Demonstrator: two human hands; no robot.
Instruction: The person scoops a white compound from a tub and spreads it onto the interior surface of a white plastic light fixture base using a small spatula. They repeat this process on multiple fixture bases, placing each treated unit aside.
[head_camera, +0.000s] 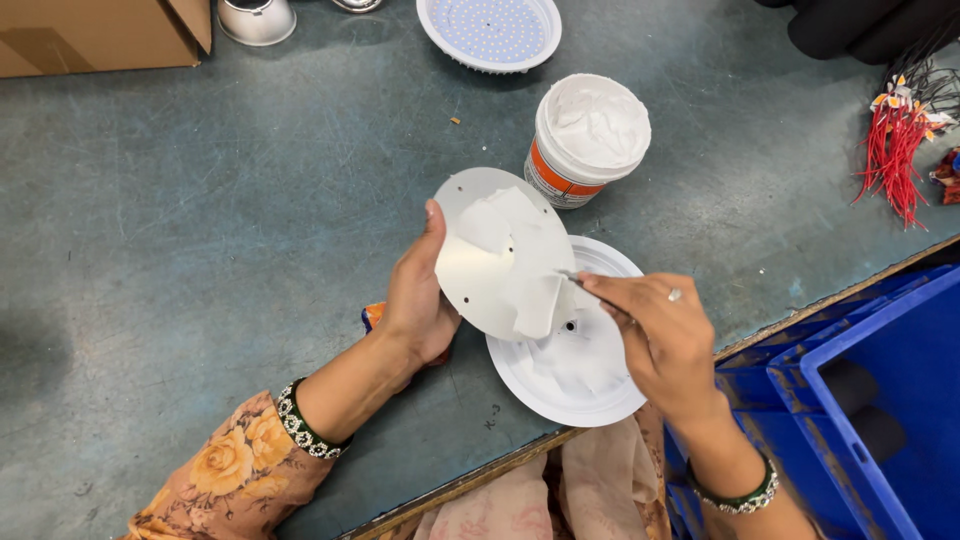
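Head view: 2 hands on 1 round metal disc, white paste going on.
Left hand (418, 300) clamps the disc (490, 250) by its edge, tilted, above a white round housing (570, 385). Right hand (665, 340) pinches a thin tool (572, 275), tip touching the paste on the disc. Open paste tub (588, 140) just beyond both hands; blue crate (880, 400) right of the right hand.

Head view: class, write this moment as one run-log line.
left hand: holds round metal disc tilted | right hand: spreads white paste on disc with thin tool | paste tub: open | white housing: beneath
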